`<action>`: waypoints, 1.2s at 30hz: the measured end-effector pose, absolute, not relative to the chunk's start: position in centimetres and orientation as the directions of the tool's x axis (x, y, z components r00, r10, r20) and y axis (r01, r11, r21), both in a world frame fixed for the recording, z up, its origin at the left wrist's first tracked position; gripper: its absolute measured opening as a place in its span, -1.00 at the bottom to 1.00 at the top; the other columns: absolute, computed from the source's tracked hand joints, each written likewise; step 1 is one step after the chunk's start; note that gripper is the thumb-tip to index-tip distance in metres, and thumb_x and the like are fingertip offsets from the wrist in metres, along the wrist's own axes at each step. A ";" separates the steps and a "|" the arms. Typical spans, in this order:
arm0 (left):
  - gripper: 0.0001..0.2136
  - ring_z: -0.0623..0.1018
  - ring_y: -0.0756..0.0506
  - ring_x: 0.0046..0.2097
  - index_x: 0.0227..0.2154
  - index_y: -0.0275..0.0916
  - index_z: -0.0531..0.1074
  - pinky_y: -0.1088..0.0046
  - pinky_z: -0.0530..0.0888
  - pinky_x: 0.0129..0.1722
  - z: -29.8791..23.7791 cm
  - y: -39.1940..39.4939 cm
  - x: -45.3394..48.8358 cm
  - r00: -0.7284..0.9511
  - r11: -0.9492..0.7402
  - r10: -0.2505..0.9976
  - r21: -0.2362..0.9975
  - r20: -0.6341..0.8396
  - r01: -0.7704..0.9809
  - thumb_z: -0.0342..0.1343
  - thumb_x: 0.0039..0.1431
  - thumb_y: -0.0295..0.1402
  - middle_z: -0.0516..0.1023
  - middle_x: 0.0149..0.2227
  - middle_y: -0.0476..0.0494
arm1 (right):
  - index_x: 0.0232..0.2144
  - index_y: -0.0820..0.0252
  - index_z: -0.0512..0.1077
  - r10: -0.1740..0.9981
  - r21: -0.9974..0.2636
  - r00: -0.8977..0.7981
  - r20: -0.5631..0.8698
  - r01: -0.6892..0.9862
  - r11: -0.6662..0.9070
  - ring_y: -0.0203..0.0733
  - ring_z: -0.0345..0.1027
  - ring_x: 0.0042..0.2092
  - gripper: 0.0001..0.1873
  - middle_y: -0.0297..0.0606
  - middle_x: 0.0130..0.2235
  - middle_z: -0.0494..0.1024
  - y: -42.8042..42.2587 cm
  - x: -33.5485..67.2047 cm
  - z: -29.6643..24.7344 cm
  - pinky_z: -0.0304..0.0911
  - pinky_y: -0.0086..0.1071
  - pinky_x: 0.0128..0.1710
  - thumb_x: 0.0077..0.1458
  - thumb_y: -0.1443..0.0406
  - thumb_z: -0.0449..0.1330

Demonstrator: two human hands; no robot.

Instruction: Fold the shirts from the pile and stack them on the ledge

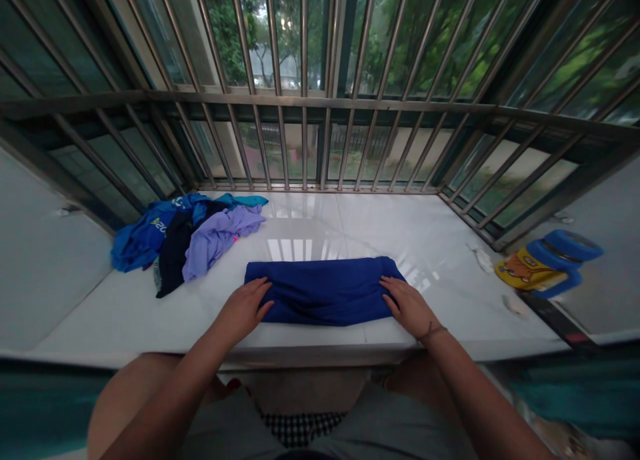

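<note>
Garment: folded blue garment (325, 293) on white stone windowsill (400, 233)
Left hand (244, 310): fingers open, lying flat on its left end
Right hand (407, 307): fingers open, lying flat on its right end

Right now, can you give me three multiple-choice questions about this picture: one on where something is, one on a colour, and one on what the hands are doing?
1. Where is the clothes pile?
A) Left of the folded blue cloth
B) Right of it
C) On the floor

2. What colour is the folded cloth?
A) Red
B) Blue
C) Yellow

3. What are the left hand and right hand doing?
A) Resting on the cloth
B) Waving in the air
C) Gripping a bottle

Answers:
1 A: the pile lies left of it on the white ledge.
2 B: it shows deep blue.
3 A: both lie flat on its ends.
</note>
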State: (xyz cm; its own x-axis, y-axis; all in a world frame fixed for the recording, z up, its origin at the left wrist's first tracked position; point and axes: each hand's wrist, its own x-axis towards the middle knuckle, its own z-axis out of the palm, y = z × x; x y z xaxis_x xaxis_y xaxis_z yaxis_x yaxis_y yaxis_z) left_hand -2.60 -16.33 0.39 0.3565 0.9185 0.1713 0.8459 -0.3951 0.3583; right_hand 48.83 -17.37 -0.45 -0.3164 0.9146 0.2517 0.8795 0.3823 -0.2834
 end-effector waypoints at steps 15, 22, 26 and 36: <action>-0.68 0.63 -0.38 0.15 -0.20 -0.15 0.54 -0.01 0.53 0.24 -1.1 -22.6 -5.5 0.166 -0.281 0.943 0.421 0.290 0.862 0.07 0.44 -0.02 0.65 0.13 -0.38 | -0.12 0.13 0.52 0.970 -0.168 -0.136 0.201 0.971 0.171 0.03 0.52 -0.11 -0.77 -0.09 -0.14 0.62 -22.9 51.1 -0.3 0.39 -0.19 -0.10 0.41 0.18 0.10; -0.57 0.50 -0.16 -0.40 -0.28 -0.09 0.46 0.33 0.43 -0.33 1.2 -19.9 -6.1 -0.116 0.041 0.991 0.681 0.064 0.731 0.14 0.24 0.21 0.54 -0.43 0.04 | -0.18 0.09 0.49 0.980 -0.578 0.067 0.188 0.814 0.056 0.03 0.53 -0.12 -0.61 -0.15 -0.18 0.66 -20.7 52.4 1.7 0.39 -0.16 -0.04 0.27 -0.08 0.17; -0.49 0.56 -0.16 -0.32 -0.32 -0.10 0.45 0.35 0.47 -0.26 0.5 -20.3 -6.2 -0.174 0.075 0.984 0.813 0.033 0.577 0.22 0.11 0.28 0.57 -0.40 0.02 | -0.22 0.07 0.46 0.981 -0.642 0.149 0.122 0.766 -0.037 -0.01 0.51 -0.24 -0.57 -0.22 -0.28 0.64 -20.9 52.3 1.4 0.39 -0.18 -0.15 0.20 -0.14 0.18; -0.44 0.65 -0.30 -0.19 -0.02 -0.09 0.46 0.18 0.58 -0.15 -1.0 -21.3 -7.6 -0.261 0.146 0.964 0.716 0.053 0.682 0.32 0.04 0.16 0.62 -0.24 -0.10 | -0.06 0.18 0.50 0.949 -0.467 0.292 0.117 0.860 -0.207 0.10 0.58 -0.06 -0.53 0.00 -0.09 0.66 -21.7 52.9 -0.2 0.43 -0.12 0.05 0.26 -0.07 0.18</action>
